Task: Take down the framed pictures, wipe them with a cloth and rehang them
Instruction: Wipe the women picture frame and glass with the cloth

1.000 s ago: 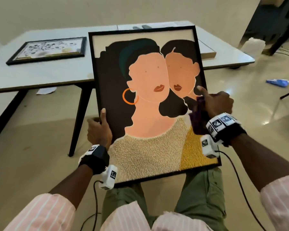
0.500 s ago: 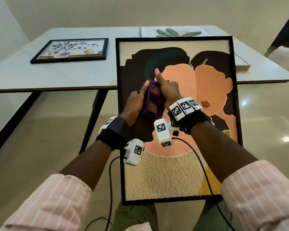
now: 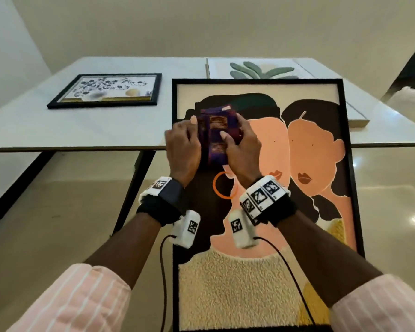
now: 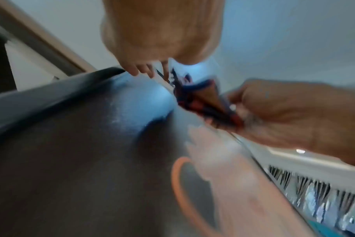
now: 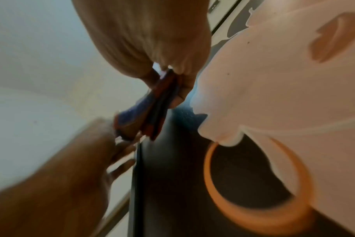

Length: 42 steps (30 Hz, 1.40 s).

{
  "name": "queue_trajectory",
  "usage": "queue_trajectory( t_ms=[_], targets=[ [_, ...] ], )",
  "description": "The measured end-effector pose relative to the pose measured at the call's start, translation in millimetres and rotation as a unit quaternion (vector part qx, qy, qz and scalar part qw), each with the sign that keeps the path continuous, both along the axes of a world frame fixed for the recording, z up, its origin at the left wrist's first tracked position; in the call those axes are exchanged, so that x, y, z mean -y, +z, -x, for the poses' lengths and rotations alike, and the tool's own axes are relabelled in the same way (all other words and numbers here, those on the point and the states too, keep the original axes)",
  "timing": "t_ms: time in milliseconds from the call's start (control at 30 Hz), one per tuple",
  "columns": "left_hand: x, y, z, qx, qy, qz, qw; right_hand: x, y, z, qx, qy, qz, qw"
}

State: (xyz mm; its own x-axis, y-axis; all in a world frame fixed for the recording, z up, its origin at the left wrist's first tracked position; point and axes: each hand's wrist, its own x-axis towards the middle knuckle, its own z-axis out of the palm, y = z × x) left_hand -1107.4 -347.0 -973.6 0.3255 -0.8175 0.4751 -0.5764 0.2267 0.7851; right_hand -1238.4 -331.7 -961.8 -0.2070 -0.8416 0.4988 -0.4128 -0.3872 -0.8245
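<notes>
A large black-framed picture point(image 3: 345, 164) of two faces stands upright on my lap, in front of the table. Both hands hold a purple cloth with orange stripes point(image 3: 216, 130) against its upper left part, over the dark hair. My left hand point(image 3: 194, 130) pinches the cloth's left edge, thumb on top. My right hand point(image 3: 236, 137) grips its right side, thumb across the front. In the left wrist view the cloth point(image 4: 203, 102) sits bunched between the left hand point(image 4: 148, 70) and the right hand point(image 4: 284, 115). The right wrist view shows the cloth point(image 5: 152, 109) folded just off the glass point(image 5: 274, 96).
A white table point(image 3: 58, 130) stands behind the picture. On it lie a black-framed floral picture point(image 3: 106, 91) at the left and a light-framed plant picture point(image 3: 261, 69) at the back. Glossy floor lies to either side, and cables hang from both wrists.
My left hand let go of the frame's left edge and joined the right hand on the cloth. Both hands then moved the cloth up toward the picture's upper left.
</notes>
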Motion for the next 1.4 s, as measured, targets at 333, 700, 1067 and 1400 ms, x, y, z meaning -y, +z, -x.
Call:
queue_trajectory(
  t_ms=[333,700,1067,1400],
  targets=[
    [23,-5,-21,0.087,0.171,-0.11,0.975,72,12,-25,-0.354,-0.097,0.131,0.921],
    [28,-15,-24,0.052,0.172,-0.071,0.981,87,-2,-57,-0.476,-0.021,0.135,0.869],
    [17,-22,-18,0.089,0.164,-0.001,0.982,74,6,-59,-0.505,-0.051,0.086,0.857],
    [14,-27,-15,0.165,0.126,-0.007,0.978,80,22,-47,-0.522,-0.065,0.066,0.848]
  ],
)
